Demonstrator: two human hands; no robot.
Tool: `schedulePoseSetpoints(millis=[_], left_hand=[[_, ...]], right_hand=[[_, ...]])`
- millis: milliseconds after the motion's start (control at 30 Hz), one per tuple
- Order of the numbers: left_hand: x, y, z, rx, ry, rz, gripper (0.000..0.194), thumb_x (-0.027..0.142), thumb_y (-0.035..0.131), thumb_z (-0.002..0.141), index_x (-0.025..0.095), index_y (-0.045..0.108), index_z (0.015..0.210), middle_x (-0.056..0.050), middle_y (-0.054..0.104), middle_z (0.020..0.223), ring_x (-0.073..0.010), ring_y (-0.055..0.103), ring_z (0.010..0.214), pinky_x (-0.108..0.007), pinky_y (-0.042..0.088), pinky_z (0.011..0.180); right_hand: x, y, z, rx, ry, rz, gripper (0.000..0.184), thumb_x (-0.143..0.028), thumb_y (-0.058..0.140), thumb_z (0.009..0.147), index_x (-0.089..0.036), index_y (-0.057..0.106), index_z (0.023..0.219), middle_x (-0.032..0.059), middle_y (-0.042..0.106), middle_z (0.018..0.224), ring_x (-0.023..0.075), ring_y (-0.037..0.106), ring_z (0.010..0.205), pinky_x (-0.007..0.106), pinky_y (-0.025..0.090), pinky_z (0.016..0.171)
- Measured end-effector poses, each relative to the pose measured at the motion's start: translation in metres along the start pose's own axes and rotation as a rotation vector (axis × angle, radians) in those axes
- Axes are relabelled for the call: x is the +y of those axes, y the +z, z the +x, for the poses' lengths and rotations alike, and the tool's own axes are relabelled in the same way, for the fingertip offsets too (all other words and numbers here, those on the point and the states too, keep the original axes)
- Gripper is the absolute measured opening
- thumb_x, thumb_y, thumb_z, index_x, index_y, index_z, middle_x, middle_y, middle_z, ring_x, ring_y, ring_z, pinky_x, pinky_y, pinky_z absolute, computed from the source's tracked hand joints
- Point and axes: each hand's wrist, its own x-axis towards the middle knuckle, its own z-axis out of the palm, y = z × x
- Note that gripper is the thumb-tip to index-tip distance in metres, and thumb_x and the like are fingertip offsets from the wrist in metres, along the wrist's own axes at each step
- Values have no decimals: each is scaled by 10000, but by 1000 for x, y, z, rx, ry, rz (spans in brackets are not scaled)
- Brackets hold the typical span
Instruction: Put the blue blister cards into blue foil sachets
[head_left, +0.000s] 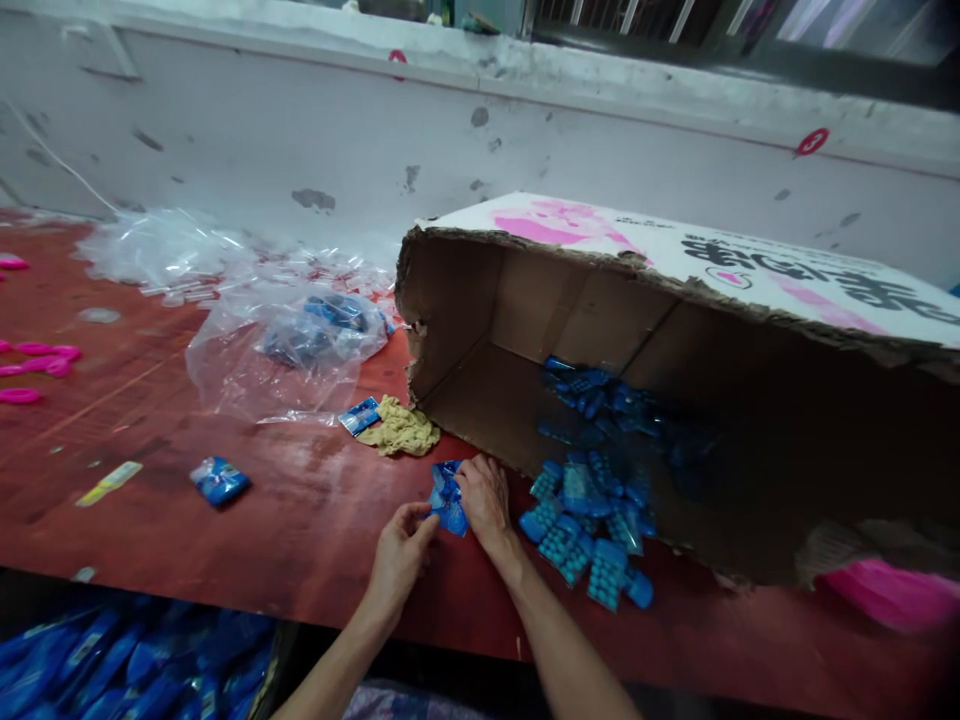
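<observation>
Small blue printed packets or cards [448,503] lie on the red table between my two hands. My left hand [401,555] has thumb and forefinger pinched together at their lower left edge. From the right, my right hand [486,497] grips their upper right side with curled fingers; the fingertips are partly hidden. Just right of that hand, several blue packs with turquoise bead-like pieces [568,548] spill out of an open cardboard box [465,400]. Behind the hands sits a crumpled yellowish cloth or glove [399,428] beside a flat blue packet [361,416].
A clear plastic bag [232,365] with blue items lies back left, before a heap of clear plastic pieces [161,250]. Another blue packet [219,481] rests at left, near pink plastic loops [45,360]. Blue packages [142,660] fill a container below the table edge.
</observation>
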Motion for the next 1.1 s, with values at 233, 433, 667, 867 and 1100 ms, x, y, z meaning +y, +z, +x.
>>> schedulePoseSetpoints(millis=[233,433,667,867,1100], left_hand=[[12,8,-6,7,-35,-136,476,380,724,517,121,563,882,21,586,584,-91,513,433,-182,351,368],[6,8,-12,-104,-84,-217,295,381,695,563,127,579,654,19,581,500,-68,462,382,-182,329,382],[-2,10,-18,-108,-39,-155,262,356,698,571,129,569,584,39,543,450,-51,414,378,-179,321,396],[-7,18,-19,-110,-49,-192,279,384,690,579,137,564,605,42,549,434,-70,453,381,-190,361,396],[3,17,-26,-269,-250,-300,354,404,741,496,130,572,643,-5,611,473,-91,493,357,-202,369,359]], right_hand=[[-15,-29,-44,65,-43,147,125,-199,483,847,-224,599,806,26,574,865,180,506,844,294,351,757],[-11,-22,-59,42,246,997,294,-198,567,724,-188,571,1018,40,578,933,162,530,775,268,436,701],[-9,0,-67,-63,327,1172,150,-265,481,762,-163,571,700,-32,545,580,102,469,499,201,400,481],[-19,0,-77,27,422,1060,190,-302,426,804,-190,515,679,-40,516,559,107,458,484,197,354,446],[-12,-25,-79,43,378,889,275,-285,441,821,-196,475,563,-57,445,495,104,425,478,203,318,466]])
